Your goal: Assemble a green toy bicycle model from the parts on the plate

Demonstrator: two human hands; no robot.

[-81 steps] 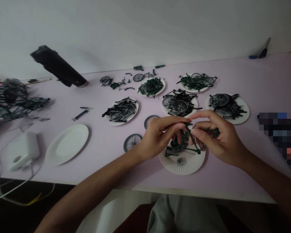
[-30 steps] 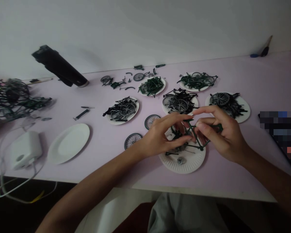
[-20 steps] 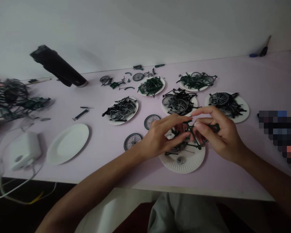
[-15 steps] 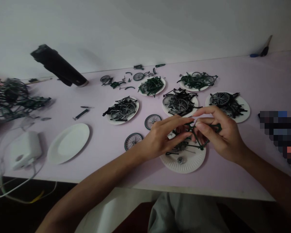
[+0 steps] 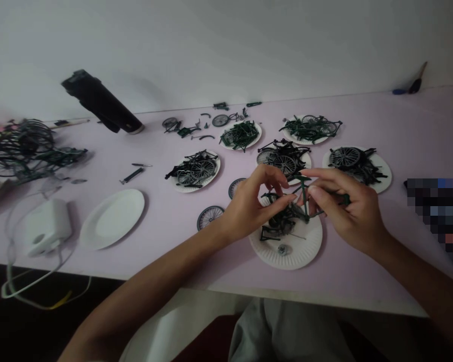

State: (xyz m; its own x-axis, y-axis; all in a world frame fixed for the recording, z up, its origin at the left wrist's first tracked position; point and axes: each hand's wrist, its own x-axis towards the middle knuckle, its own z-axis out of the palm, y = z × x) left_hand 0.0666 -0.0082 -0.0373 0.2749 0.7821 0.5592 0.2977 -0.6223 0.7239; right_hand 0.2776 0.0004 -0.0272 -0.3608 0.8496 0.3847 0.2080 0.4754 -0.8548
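A small dark-green toy bicycle frame (image 5: 306, 201) is gripped by my right hand (image 5: 349, 206), its saddle end pointing up. My left hand (image 5: 254, 201) is beside it on the left, thumb and fingers apart, with nothing visible between them. Below both hands lies a white paper plate (image 5: 305, 251) bearing dark bicycle parts (image 5: 281, 223) and a small grey round piece (image 5: 283, 249). Two spoked toy wheels rest left of that plate; the nearer wheel (image 5: 210, 218) shows well, while the left hand partly covers the farther wheel (image 5: 235, 188).
Paper plates with parts stand behind: black parts (image 5: 196, 170), green parts (image 5: 239, 134) and more wheels (image 5: 344, 157). At left are a bare plate (image 5: 113, 218), a white charger (image 5: 47, 226) with cables and several assembled toy bicycles (image 5: 30, 146). A dark cylinder (image 5: 101, 103) leans near the wall.
My left hand has let go of the frame and its fingers have spread. In my right hand the frame has turned more upright. The whole view has shifted slightly.
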